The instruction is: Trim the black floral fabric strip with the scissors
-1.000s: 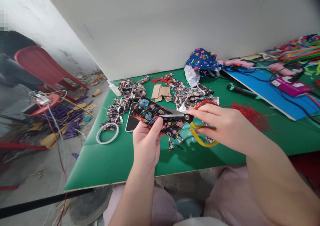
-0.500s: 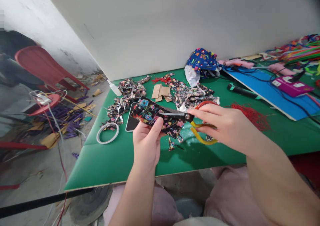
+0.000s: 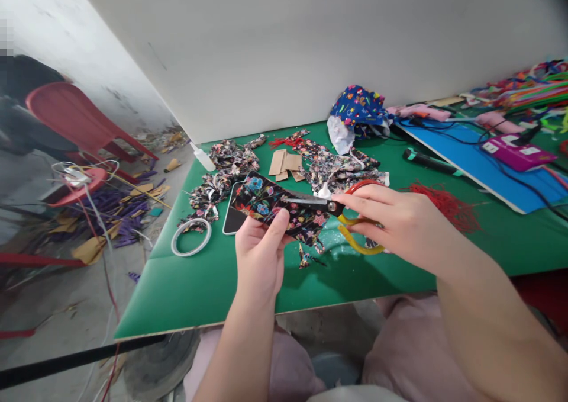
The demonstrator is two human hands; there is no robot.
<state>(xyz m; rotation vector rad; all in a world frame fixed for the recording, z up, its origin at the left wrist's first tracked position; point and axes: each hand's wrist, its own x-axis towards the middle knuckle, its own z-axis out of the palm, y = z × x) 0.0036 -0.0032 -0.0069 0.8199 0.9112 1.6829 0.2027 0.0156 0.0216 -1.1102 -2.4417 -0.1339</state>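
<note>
My left hand [image 3: 261, 251] pinches a piece of black floral fabric [image 3: 260, 196] between thumb and fingers, above the green table. My right hand [image 3: 402, 221] grips scissors [image 3: 333, 208] with red and yellow handles, fingers in the loops. The scissor blades point left and lie across the fabric, close to my left thumb. A small floral scrap [image 3: 304, 259] rests on the table below the fabric. Partly behind the fabric is a phone [image 3: 229, 221] with a dark screen. Whether the blades are fully closed is hard to make out.
Gathered floral fabric [image 3: 233, 158], brown card pieces [image 3: 284, 164] and a white tape roll [image 3: 191, 251] lie on the green table [image 3: 186, 301]. Red threads [image 3: 448, 209], a blue board [image 3: 470, 165] and a purple power strip [image 3: 517, 152] are rightward. A white panel [image 3: 284, 52] stands behind.
</note>
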